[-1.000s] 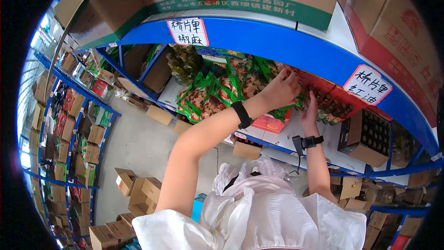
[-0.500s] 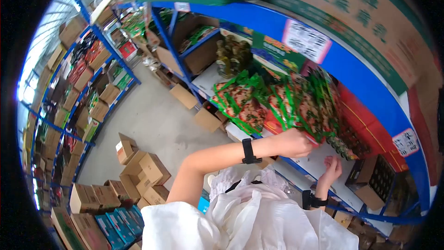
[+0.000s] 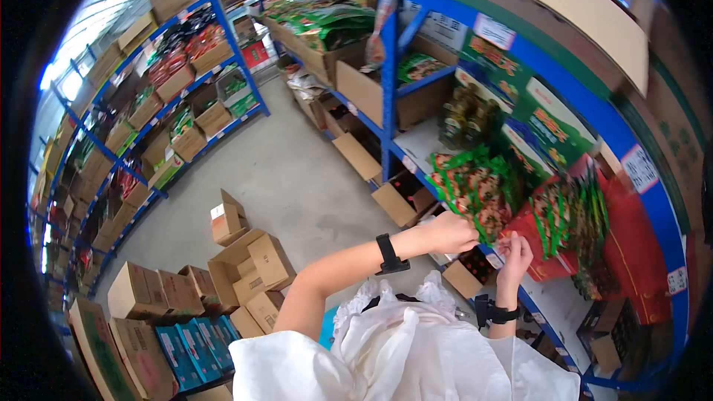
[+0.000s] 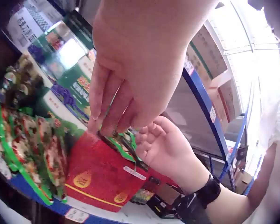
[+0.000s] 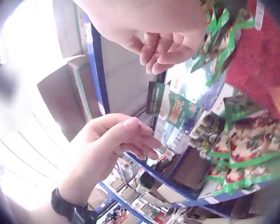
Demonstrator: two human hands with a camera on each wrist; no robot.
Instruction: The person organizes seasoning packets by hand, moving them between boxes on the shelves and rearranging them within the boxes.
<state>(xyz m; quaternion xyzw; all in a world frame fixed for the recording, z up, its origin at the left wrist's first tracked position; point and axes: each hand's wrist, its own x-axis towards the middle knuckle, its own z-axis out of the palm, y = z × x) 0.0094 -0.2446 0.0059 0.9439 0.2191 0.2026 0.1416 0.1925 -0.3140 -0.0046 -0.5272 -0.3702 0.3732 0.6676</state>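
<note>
Left hand (image 3: 449, 234), right hand (image 3: 514, 252): fingers curling loosely together, holding nothing. Packets (image 3: 479, 186): leaning beside red box (image 4: 100, 172) on shelf (image 3: 553, 304); one hand steadying, other squaring edges, probably working best.

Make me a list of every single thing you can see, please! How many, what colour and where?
Green packets: many, green-edged, bunched on the nearest shelf
Red cartons: count unclear, red with yellow, by the packets
Jars: several, dark greenish, beside the green cartons
Green cartons: at least two, mostly green, behind the packets
Racks: several, blue, both sides of the aisle
Cardboard boxes: many, brown, on racks and floor
Blue packs: several, blue, lower left
Signs: several, white, on rack edges
Floor: one, grey, middle
Wrist straps: two, black, one per wrist
White top: one, white, bottom
Left grip: one, bare, near the packets
Right grip: one, bare, right of the left grip
</note>
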